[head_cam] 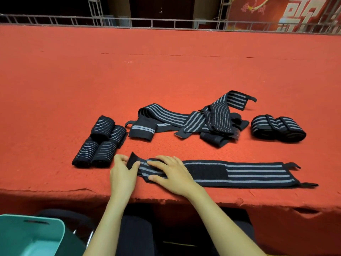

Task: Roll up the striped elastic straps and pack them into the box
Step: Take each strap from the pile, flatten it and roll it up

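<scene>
Striped strap (239,173), left fingers (121,158) pinching its raised end, right fingers (162,161) pressed flat on it

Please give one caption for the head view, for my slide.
Left hand pinches the folded end of a striped strap; right hand presses it flat.

A broad flat surface covered in red felt cloth (166,71) fills most of the frame. A faint seam (184,56) crosses it in the upper half, and its ragged front edge (230,200) runs across the lower part. Along the top, a low silver truss rail (151,22) spans the full width, and an upright truss post (95,8) rises at upper left. Behind the rail are a dark panel (160,6) at top centre and a red banner (258,10) with large white characters at upper right. The light is even, with soft shadows.
</scene>
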The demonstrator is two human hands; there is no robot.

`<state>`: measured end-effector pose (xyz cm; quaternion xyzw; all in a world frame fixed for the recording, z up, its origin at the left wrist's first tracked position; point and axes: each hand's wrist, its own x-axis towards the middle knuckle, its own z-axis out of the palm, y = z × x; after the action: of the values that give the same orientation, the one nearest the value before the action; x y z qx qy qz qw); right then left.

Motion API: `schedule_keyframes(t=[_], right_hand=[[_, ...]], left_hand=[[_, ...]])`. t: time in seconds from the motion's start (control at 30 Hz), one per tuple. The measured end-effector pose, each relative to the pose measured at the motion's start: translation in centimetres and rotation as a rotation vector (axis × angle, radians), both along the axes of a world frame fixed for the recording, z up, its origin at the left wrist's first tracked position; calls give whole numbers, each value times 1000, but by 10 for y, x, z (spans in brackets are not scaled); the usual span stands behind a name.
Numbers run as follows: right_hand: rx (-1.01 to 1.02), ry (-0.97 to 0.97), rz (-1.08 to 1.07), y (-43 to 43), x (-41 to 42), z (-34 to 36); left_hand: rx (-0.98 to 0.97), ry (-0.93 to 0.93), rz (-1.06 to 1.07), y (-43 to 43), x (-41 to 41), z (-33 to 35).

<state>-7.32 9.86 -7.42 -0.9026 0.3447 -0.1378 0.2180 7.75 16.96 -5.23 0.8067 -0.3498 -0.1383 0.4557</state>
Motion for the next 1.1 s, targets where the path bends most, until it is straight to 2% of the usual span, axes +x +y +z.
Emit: schedule_keyframes(t=[0.13,0.23,0.3,0.4,0.47,0.53,0.6,0.7,0.83,0.93,1.1], right_hand=[[4,-32,-8,0,0,0],[-12,-40,-14,-2,0,-3],[-36,-40,-19,-3,1,-5],[-41,-53,-20,-3,0,-7],[-38,-48,-3,-4,-4,-7],[-46,-3,17,-4,-14,-3],[-41,78,6,-7,-31,3],[-39,149,-69,-14,-61,7],[-7,70,-144,-17,-85,1],[-43,49,-154,-14,-86,-3],[-54,22,-183,-12,-85,-5]], left_hand=[[-335,192,15,11,-19,4],[-445,351,-60,15,-29,-5],[-456,361,-102,16,-33,-11],[-411,262,-159,15,-36,-15],[-375,106,-208,13,-38,-17],[-358,-57,-229,12,-39,-20],[-367,-141,-213,10,-38,-23],[-397,-140,-140,9,-37,-24],[-409,-139,-130,8,-45,-23],[-364,-255,-229,1,-52,-22],[-231,-247,-412,-6,-62,-21]])
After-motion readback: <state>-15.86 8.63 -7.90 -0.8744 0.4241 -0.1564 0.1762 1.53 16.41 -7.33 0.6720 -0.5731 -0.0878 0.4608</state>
